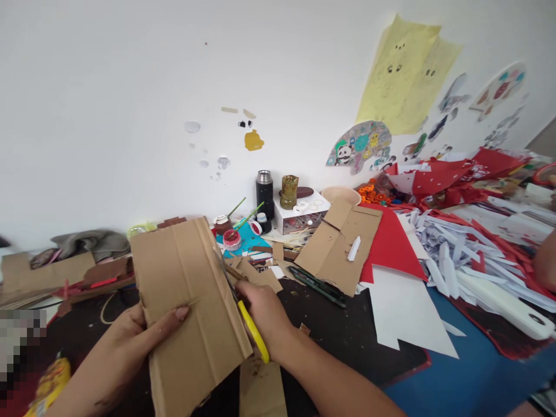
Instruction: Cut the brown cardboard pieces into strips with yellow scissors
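A creased piece of brown cardboard (182, 278) is held up tilted in front of me. My left hand (134, 339) grips its left side, thumb lying across the front face and fingers hidden behind. With my right hand (267, 313) I hold yellow-handled scissors (254, 333) at the cardboard's right edge. Their blades run along that edge, where a narrow strip stands slightly apart. My right fingers are wrapped round the handles and partly hidden. Below the held piece, another cardboard strip (263, 388) lies on the dark mat (334, 341).
Right of my hands lie a green-black utility knife (317, 285), a folded cardboard piece (339, 246), white paper (403, 310) and red card (393, 243). A black thermos (264, 194) and a white drawer box (299, 219) stand by the wall. Paper strips (478, 249) pile up at right.
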Demonstrator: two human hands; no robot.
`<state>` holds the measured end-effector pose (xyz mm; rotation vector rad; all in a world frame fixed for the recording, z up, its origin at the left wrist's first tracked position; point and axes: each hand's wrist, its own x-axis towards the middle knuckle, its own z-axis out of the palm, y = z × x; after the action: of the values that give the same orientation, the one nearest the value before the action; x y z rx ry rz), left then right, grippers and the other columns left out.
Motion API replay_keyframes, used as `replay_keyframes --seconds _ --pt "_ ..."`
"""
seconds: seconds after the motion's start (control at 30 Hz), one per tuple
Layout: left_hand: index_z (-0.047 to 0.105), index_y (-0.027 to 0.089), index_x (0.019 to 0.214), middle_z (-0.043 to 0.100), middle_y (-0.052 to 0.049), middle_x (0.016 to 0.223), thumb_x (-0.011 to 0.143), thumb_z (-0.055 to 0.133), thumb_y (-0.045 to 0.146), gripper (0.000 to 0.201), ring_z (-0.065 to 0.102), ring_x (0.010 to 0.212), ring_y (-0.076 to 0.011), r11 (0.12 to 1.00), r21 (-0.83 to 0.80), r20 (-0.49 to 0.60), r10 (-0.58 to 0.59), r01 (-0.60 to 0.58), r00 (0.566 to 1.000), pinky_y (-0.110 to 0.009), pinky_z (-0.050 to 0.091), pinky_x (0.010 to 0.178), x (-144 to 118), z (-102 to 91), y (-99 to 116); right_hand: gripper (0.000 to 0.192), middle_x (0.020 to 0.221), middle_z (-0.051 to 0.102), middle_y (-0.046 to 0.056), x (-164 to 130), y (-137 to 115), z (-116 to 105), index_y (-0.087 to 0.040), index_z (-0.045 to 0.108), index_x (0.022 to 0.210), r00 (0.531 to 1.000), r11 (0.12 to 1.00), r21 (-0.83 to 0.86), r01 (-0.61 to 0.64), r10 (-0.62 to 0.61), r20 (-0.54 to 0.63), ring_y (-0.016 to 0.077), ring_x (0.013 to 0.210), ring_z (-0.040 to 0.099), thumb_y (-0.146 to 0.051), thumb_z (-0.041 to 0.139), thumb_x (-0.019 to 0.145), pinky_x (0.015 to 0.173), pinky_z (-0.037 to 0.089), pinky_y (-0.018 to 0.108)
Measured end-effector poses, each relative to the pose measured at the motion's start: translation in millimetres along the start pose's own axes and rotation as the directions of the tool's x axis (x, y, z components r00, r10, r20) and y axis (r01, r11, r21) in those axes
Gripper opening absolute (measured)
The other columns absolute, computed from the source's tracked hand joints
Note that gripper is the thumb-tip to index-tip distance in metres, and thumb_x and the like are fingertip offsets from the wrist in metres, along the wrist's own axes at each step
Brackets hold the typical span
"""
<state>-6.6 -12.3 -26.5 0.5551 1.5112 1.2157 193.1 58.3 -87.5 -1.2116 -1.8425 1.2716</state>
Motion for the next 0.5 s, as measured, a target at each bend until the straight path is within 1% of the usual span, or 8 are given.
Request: replay_keyframes --seconds 0.1,0.3,0.37,0.43,0.5 --pt "0.085 0.019 0.093 0.088 -0.015 0.088 0.048 0.106 0.045 0.056 0.081 0.068 -0.0362 0.998 0.056 0.043 0.015 -0.017 0.999 -0.042 0.069 0.06 0.8 1.9 -1.9 0.023 0.104 0.083 0.004 1.1 2.4 0.0 -0.025 0.082 0.104 1.0 0.999 0.041 0.01 -0.01 0.01 0.0256 0.095 0.071 -0.021 0.06 0.097 0.081 0.047 0.03" --pt "0.084 0.021 0.089 0.087 -0.013 0.082 0.049 0.105 0.047 0.052 0.083 0.071 -0.0367 0.996 0.0 -0.026 0.09 -0.09 0.996 -0.037 0.068 0.057 -11.7 17.9 -4.4 0.023 0.107 0.083 0.005 3.7 3.6 -0.7 -0.024 0.081 0.101 1.0 1.0 0.012 0.01 -0.01 0.016 0.0253 0.098 0.071 -0.02 0.06 0.096 0.082 0.047 0.029" --pt "0.084 0.02 0.09 0.087 -0.014 0.082 0.049 0.104 0.048 0.054 0.083 0.074 -0.0391 0.997 -0.001 -0.029 0.071 -0.071 0.997 -0.037 0.067 0.056 -16.1 21.7 -4.4 0.022 0.108 0.083 0.005 4.0 3.6 -0.7 -0.023 0.081 0.101 1.0 1.0 0.018 0.008 -0.008 0.015 0.0254 0.099 0.071 -0.02 0.06 0.096 0.082 0.047 0.029" --pt "0.084 0.02 0.096 0.087 -0.015 0.085 0.05 0.104 0.048 0.057 0.084 0.078 -0.0416 0.999 -0.005 -0.032 0.044 -0.044 0.999 -0.038 0.067 0.054 -18.3 22.9 -4.6 0.023 0.107 0.083 0.004 4.0 3.4 -0.7 -0.024 0.081 0.102 1.0 1.0 0.019 0.007 -0.007 0.009 0.0255 0.1 0.07 -0.02 0.059 0.096 0.082 0.047 0.029" --pt "0.084 0.02 0.1 0.088 -0.014 0.088 0.05 0.104 0.047 0.06 0.084 0.081 -0.0426 1.0 -0.014 -0.036 0.027 -0.028 0.999 -0.038 0.067 0.055 -18.3 22.2 -5.3 0.023 0.106 0.083 0.004 3.9 3.1 -1.1 -0.024 0.081 0.102 1.0 1.0 0.01 0.007 -0.007 0.004 0.0256 0.1 0.071 -0.02 0.059 0.095 0.081 0.047 0.029"
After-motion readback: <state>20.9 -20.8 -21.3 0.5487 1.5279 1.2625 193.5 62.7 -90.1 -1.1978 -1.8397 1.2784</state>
